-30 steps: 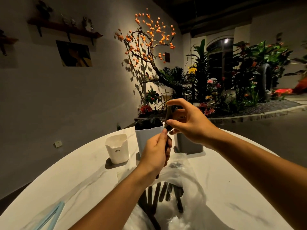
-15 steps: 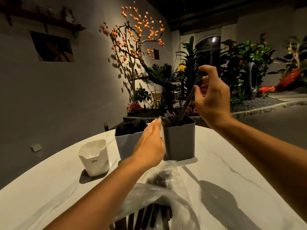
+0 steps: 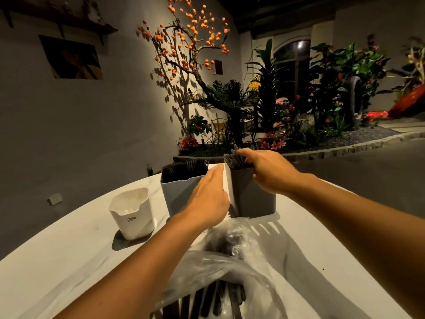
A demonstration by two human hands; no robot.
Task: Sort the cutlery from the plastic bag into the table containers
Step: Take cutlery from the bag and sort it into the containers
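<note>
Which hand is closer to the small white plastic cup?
Left. The left hand is past the small white plastic cup, by the light grey container; the right hand is farther, at the dark grey container.

A: Can you see what the right hand [image 3: 268, 172] holds?

B: No. Its fingertips are hidden among the dark cutlery in the grey container [image 3: 251, 196].

A: And the plastic bag [image 3: 220, 272]?

B: The bottom edge of the picture cuts it off. The pieces inside are blurred; I cannot tell forks from knives.
</note>
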